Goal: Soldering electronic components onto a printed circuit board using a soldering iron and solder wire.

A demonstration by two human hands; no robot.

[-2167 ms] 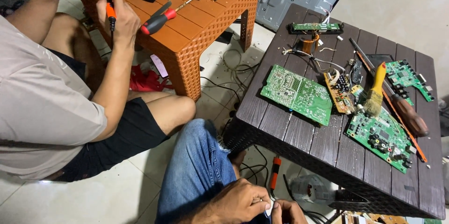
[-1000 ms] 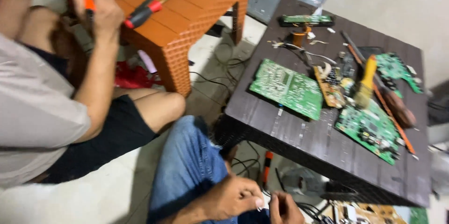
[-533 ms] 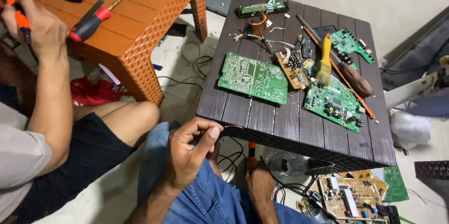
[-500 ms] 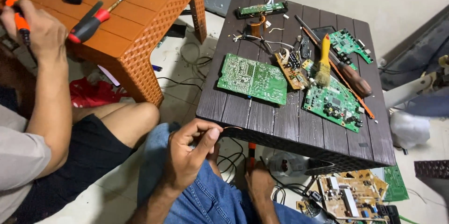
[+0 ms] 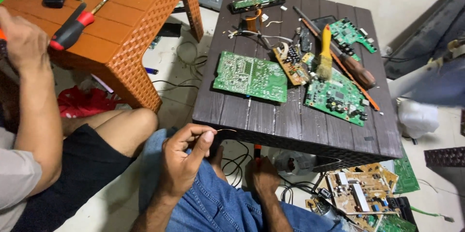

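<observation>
My left hand (image 5: 186, 157) is raised in front of the dark table's (image 5: 290, 120) near edge, pinching a thin bit of wire (image 5: 225, 131) between thumb and forefinger. My right hand (image 5: 264, 178) is low under the table edge, closed around a tool with a red-orange handle (image 5: 257, 150). On the table lie a large green circuit board (image 5: 251, 76), a smaller brown board (image 5: 292, 64), another green board (image 5: 337, 97), a yellow-handled brush (image 5: 325, 53) and a brown-handled screwdriver (image 5: 356, 69).
A person sits at my left, a hand (image 5: 22, 38) on an orange plastic table (image 5: 126, 23) bearing a red-handled screwdriver (image 5: 72, 27), a brush and remotes. More circuit boards (image 5: 361, 193) and cables lie on the floor at the right. A red cloth (image 5: 82, 102) lies under the orange table.
The view has swung from the floor up over the dark table. My left hand rose from my lap to the table edge with the wire; my right hand stayed low.
</observation>
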